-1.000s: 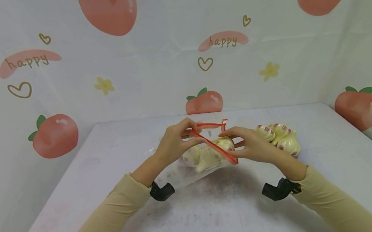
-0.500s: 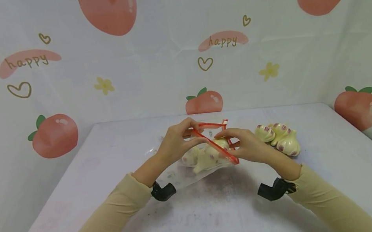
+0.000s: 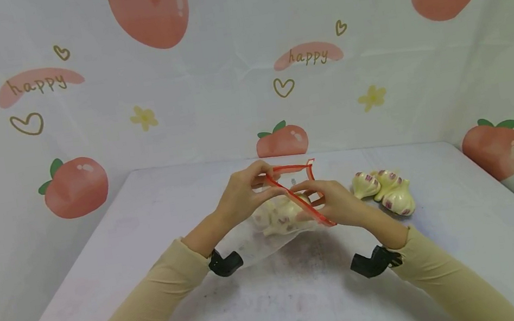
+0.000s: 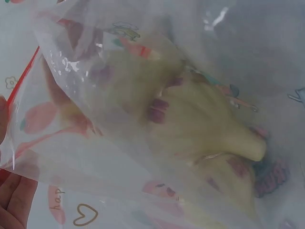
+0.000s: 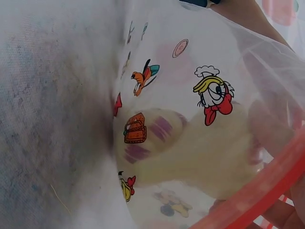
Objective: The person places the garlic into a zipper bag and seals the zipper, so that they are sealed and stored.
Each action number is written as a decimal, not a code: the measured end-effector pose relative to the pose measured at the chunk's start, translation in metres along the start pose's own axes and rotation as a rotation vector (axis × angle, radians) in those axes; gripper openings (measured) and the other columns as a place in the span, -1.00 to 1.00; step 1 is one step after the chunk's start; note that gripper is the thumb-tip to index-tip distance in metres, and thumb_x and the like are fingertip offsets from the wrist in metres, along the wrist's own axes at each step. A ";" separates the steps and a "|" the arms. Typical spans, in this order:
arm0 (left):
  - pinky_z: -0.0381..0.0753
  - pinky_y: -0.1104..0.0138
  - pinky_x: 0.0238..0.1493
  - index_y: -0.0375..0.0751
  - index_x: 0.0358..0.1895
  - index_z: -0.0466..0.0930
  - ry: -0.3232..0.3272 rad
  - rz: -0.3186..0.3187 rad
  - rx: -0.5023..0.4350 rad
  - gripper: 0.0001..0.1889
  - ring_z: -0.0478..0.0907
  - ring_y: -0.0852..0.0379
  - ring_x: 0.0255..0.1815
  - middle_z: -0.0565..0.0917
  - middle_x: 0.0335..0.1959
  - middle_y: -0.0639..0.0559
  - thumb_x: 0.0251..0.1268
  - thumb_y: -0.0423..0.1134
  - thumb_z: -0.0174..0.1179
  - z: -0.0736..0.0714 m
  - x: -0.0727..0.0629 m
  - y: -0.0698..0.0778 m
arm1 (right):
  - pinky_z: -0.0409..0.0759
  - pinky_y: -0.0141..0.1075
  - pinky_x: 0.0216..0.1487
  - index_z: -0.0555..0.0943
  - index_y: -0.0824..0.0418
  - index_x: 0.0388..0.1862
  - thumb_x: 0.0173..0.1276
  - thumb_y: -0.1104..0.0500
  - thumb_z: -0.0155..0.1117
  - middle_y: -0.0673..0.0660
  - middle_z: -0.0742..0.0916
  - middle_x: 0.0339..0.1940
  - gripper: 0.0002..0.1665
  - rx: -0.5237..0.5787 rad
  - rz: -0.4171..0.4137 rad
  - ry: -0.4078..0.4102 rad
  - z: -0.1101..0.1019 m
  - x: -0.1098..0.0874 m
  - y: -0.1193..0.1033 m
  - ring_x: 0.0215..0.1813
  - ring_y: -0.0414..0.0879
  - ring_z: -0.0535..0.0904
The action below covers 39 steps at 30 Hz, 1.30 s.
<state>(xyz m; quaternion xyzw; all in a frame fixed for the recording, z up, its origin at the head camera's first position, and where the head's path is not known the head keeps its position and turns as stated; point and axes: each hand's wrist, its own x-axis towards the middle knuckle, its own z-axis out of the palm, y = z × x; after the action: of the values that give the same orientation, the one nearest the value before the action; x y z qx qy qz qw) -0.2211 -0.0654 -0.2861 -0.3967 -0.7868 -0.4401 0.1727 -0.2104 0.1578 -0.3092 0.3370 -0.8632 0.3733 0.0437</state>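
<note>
A clear zip bag [image 3: 259,248] with a red rim and printed cartoon figures hangs tilted over the table, its mouth toward the right. My left hand [image 3: 242,193] pinches the bag's rim near the top. Several garlic bulbs [image 4: 200,119] with purple patches lie inside, blurred by the plastic. My right hand [image 3: 334,202] reaches through the mouth, fingers and thumb around a garlic bulb [image 5: 224,157] just within the rim. In the right wrist view its fingertips show through the plastic against that bulb. Part of that grip is hidden by the bag.
On the table [image 3: 278,311], right of the bag, sit more garlic bulbs [image 3: 398,201] in a small cluster. A white cloth backdrop [image 3: 210,107] with printed peaches rises behind the table. Black wrist mounts [image 3: 225,262] sit under both forearms.
My right hand has moved left, deeper into the bag's mouth, carrying the garlic bulb inward. My left hand keeps its hold on the rim with little movement.
</note>
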 end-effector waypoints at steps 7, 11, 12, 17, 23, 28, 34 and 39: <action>0.68 0.32 -0.02 -0.31 -0.27 0.43 0.008 -0.019 -0.010 -0.66 0.70 0.00 -0.24 0.65 -0.30 -0.18 -0.07 -0.35 0.41 -0.003 0.000 -0.002 | 0.72 -0.19 -0.13 0.54 0.36 0.05 0.05 0.31 0.44 0.33 0.66 -0.01 -0.46 -0.005 -0.025 0.014 -0.006 -0.003 0.001 -0.05 0.16 0.66; 0.68 0.33 -0.03 -0.30 -0.28 0.40 0.015 -0.025 -0.015 -0.64 0.71 0.00 -0.23 0.64 -0.29 -0.18 -0.08 -0.34 0.42 -0.005 -0.001 -0.003 | 0.72 -0.19 -0.13 0.55 0.34 0.04 0.14 0.37 0.34 0.31 0.66 0.01 -0.57 -0.016 -0.023 0.019 -0.011 -0.005 0.003 -0.04 0.14 0.66; 0.68 0.34 -0.03 -0.30 -0.28 0.40 0.019 -0.025 -0.017 -0.64 0.71 0.00 -0.23 0.64 -0.29 -0.17 -0.07 -0.35 0.42 -0.005 -0.001 -0.004 | 0.72 -0.20 -0.12 0.55 0.33 0.03 0.16 0.36 0.33 0.29 0.66 0.01 -0.59 -0.023 -0.019 0.026 -0.013 -0.005 0.003 -0.04 0.13 0.66; 0.68 0.32 -0.04 -0.31 -0.28 0.40 0.037 -0.023 -0.012 -0.64 0.71 -0.02 -0.23 0.63 -0.30 -0.17 -0.08 -0.37 0.42 -0.008 -0.001 -0.004 | 0.72 -0.24 -0.11 0.59 0.25 -0.01 0.18 0.25 0.35 0.19 0.69 -0.04 -0.64 -0.056 0.001 0.081 -0.021 -0.009 0.005 -0.08 0.04 0.67; 0.68 0.33 -0.04 -0.30 -0.24 0.45 0.050 -0.025 -0.008 -0.66 0.71 -0.02 -0.22 0.64 -0.30 -0.16 -0.07 -0.35 0.41 -0.011 -0.001 -0.005 | 0.71 -0.33 -0.13 0.62 0.22 -0.06 0.20 0.24 0.34 0.17 0.71 -0.09 -0.70 -0.069 0.004 0.140 -0.031 -0.015 0.008 -0.13 -0.03 0.69; 0.68 0.38 -0.04 -0.32 -0.21 0.46 0.064 -0.023 -0.025 -0.66 0.70 -0.02 -0.21 0.65 -0.27 -0.16 -0.06 -0.37 0.40 -0.012 -0.001 -0.005 | 0.68 -0.45 -0.14 0.62 0.24 -0.08 0.20 0.26 0.33 0.17 0.72 -0.10 -0.72 -0.086 0.006 0.181 -0.036 -0.020 0.012 -0.17 -0.08 0.68; 0.67 0.38 -0.02 -0.32 -0.24 0.45 0.090 -0.032 -0.034 -0.67 0.70 -0.02 -0.19 0.63 -0.27 -0.16 -0.06 -0.38 0.40 -0.016 0.000 -0.005 | 0.64 -0.54 -0.13 0.61 0.24 -0.06 0.22 0.24 0.31 0.15 0.72 -0.09 -0.71 -0.110 0.048 0.204 -0.041 -0.026 0.015 -0.17 -0.33 0.64; 0.67 0.34 0.00 -0.33 -0.25 0.45 0.130 -0.033 -0.047 -0.68 0.69 -0.05 -0.15 0.64 -0.26 -0.19 -0.06 -0.40 0.39 -0.021 0.001 -0.004 | 0.61 -0.58 -0.13 0.59 0.24 -0.03 0.24 0.21 0.30 0.15 0.72 -0.09 -0.69 -0.123 0.078 0.210 -0.045 -0.029 0.016 -0.16 -0.39 0.61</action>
<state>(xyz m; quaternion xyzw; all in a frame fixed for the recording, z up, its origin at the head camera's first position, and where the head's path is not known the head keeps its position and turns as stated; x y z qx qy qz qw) -0.2266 -0.0838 -0.2757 -0.3579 -0.7700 -0.4860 0.2068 -0.2061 0.2118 -0.2962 0.2590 -0.8877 0.3541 0.1399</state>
